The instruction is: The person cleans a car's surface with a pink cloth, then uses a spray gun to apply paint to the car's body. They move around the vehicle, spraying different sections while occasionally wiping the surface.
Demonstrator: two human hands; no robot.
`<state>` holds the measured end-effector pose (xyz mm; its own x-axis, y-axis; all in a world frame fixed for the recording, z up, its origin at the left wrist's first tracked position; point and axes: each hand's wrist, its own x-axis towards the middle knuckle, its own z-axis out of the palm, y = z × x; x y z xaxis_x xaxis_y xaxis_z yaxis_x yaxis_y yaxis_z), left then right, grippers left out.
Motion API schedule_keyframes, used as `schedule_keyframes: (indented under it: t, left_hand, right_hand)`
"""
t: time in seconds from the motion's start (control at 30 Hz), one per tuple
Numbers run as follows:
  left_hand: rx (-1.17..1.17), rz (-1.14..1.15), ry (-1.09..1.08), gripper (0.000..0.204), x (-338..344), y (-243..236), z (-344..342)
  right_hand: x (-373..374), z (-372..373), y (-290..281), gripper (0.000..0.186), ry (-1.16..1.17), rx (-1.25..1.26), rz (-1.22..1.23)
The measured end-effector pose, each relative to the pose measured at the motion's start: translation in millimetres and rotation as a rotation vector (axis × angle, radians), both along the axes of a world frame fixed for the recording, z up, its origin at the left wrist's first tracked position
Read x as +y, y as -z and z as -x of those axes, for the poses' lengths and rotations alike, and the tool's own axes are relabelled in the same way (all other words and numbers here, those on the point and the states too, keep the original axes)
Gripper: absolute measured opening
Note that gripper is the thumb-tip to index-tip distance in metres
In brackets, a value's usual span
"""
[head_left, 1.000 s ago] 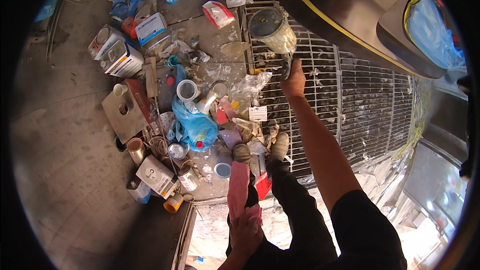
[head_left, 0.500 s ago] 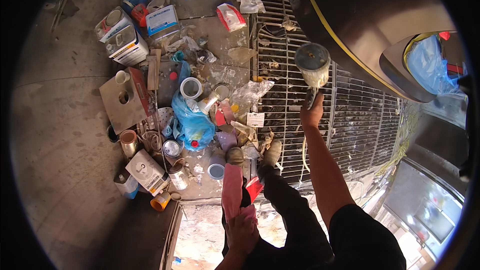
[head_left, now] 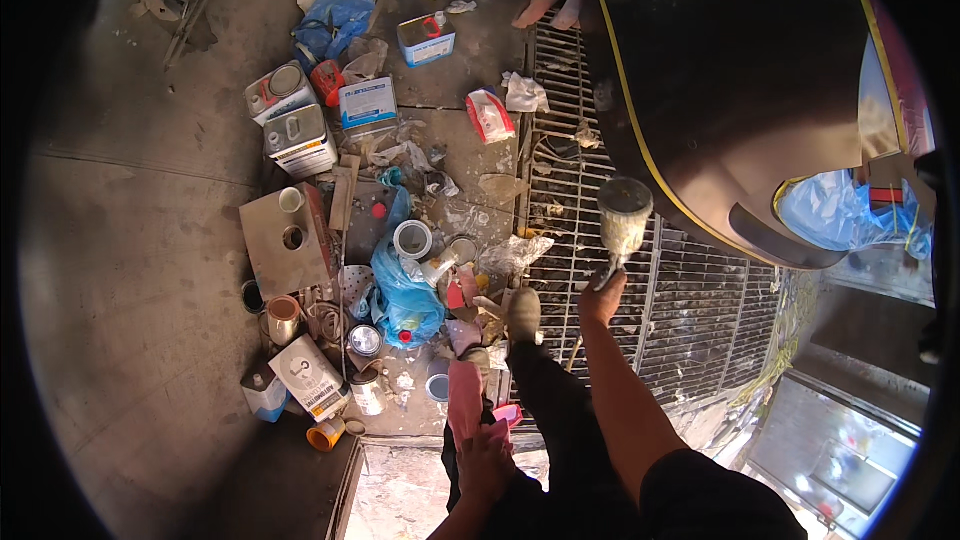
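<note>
My right hand (head_left: pixel 603 302) is closed round the handle of a spray gun (head_left: pixel 609 274), whose paint-spattered cup (head_left: pixel 624 215) sits upright above the floor grating. My left hand (head_left: pixel 487 467) grips a pink cloth (head_left: pixel 464 400) hanging along my leg. Beside my boot (head_left: pixel 523 314) lie a blue plastic bag (head_left: pixel 404 295), crumpled scraps and several tins, among them a silver-lidded one (head_left: pixel 365 340).
A dark curved panel (head_left: pixel 730 70) with yellow tape and blue plastic (head_left: pixel 835 208) overhangs the metal grating (head_left: pixel 690 330) at the right. Containers (head_left: pixel 300 147), a brown board (head_left: pixel 280 250) and rubbish lie on the concrete floor (head_left: pixel 140 240) to the left.
The floor and panel have shifted down in my view. One boot has stepped forward. The spray gun in my right hand now sits lower in the frame. My left hand still holds the cloth.
</note>
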<state>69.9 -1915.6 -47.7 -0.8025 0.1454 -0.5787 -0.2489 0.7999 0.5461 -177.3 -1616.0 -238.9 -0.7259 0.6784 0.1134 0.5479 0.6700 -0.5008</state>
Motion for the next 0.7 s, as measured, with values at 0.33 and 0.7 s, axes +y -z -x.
schedule_keyframes:
  t: [0.33,0.7]
  left_hand:
    - [-0.082,0.051,-0.178,0.021,9.0,19.8,86.7]
    - [-0.069,0.056,-0.381,0.021,12.4,25.3,103.0]
  right_hand:
    - [-78.7,284.4,37.8,0.033,-0.048,-0.049,0.132]
    - [-77.4,531.4,18.9,0.045,-0.216,0.041,0.037]
